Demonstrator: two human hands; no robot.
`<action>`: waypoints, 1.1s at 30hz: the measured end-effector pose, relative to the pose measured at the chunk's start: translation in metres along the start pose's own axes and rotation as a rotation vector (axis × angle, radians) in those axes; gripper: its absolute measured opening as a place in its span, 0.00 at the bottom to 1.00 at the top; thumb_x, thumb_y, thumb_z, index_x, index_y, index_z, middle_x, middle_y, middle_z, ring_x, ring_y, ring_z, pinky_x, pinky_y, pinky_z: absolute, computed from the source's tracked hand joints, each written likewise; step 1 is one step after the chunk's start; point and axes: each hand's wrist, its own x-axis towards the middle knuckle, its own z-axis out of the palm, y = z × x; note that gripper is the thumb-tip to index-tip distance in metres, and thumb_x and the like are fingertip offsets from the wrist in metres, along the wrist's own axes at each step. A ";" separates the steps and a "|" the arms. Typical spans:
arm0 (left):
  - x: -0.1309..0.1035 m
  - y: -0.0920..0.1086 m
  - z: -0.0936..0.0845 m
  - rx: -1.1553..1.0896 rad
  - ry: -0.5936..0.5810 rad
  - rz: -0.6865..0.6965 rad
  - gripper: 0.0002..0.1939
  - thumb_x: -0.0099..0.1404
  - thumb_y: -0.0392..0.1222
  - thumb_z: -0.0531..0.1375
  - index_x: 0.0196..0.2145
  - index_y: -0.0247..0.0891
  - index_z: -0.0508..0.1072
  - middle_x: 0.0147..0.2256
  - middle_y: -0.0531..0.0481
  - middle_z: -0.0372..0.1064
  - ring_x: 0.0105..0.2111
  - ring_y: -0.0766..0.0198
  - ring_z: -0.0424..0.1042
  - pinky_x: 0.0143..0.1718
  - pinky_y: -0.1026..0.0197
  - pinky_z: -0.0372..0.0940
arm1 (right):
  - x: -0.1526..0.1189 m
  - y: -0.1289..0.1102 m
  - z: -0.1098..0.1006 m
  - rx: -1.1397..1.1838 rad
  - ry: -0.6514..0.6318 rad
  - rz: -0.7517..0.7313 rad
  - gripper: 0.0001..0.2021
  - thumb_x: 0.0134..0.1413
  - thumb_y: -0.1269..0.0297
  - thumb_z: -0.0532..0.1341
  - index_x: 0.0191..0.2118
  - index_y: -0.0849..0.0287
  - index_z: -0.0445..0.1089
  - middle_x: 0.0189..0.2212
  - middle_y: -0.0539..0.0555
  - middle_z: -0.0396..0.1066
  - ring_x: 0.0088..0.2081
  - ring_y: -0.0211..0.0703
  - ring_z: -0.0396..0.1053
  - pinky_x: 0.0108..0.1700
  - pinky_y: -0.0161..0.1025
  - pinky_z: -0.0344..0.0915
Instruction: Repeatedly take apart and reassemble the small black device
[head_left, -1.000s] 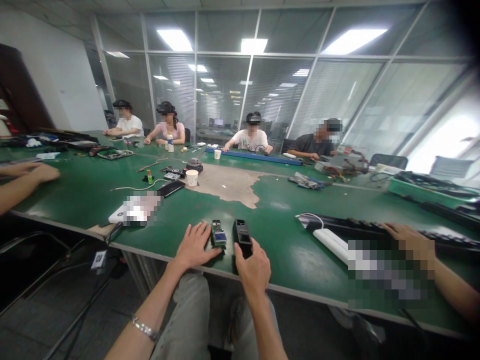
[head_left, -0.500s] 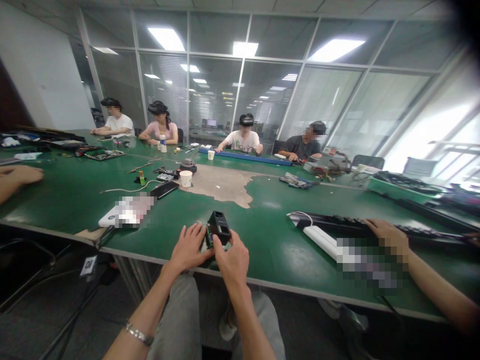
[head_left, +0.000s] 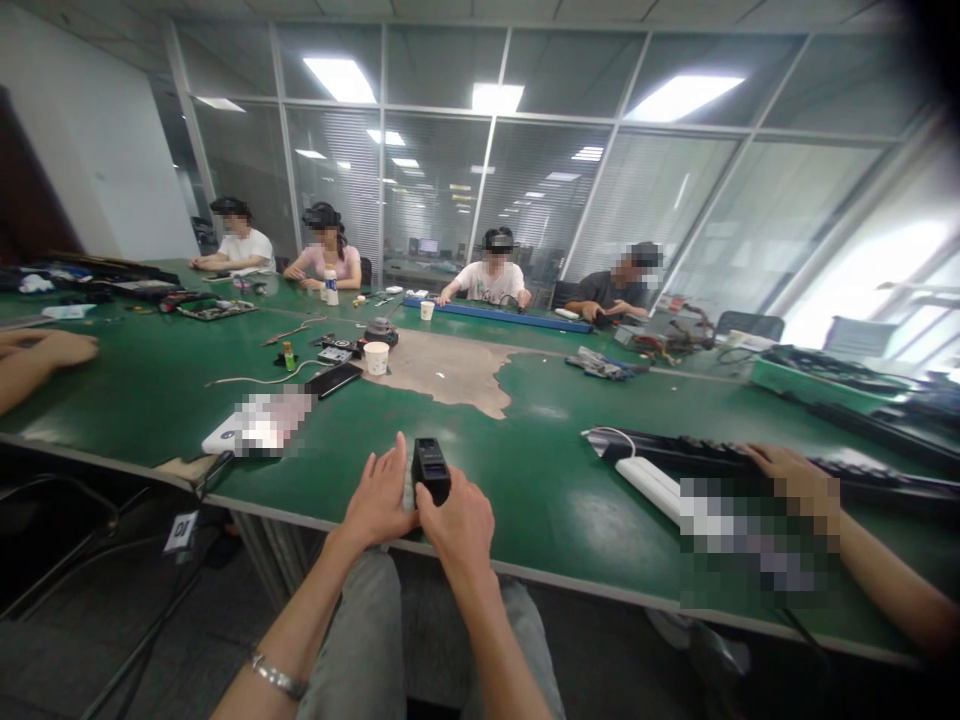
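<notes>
A small black box-shaped device [head_left: 430, 468] stands near the front edge of the green table [head_left: 540, 510]. My right hand [head_left: 459, 515] is wrapped round its right side, with the thumb at its near face. On the other side, my left hand [head_left: 380, 497] has its fingers spread and raised, the palm turned towards a thin pale-edged piece [head_left: 409, 480] beside the device. Most of that piece is hidden between the hand and the device.
A phone [head_left: 335, 380], a paper cup [head_left: 376, 358] and a white power bank [head_left: 225, 436] lie left of centre. To the right are a white bar [head_left: 649, 488], a long black part and another person's hand [head_left: 795, 480]. Several people sit across the table.
The black device has turned more upright in my right hand. My left fingers have lifted from beside it and spread upward. The view has shifted slightly.
</notes>
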 end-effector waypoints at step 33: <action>0.003 0.001 -0.005 0.100 -0.100 -0.003 0.48 0.59 0.75 0.48 0.65 0.37 0.52 0.66 0.40 0.47 0.66 0.48 0.45 0.65 0.42 0.38 | 0.011 0.070 0.025 0.186 0.233 0.000 0.24 0.55 0.52 0.57 0.50 0.65 0.68 0.43 0.64 0.73 0.46 0.53 0.68 0.49 0.44 0.61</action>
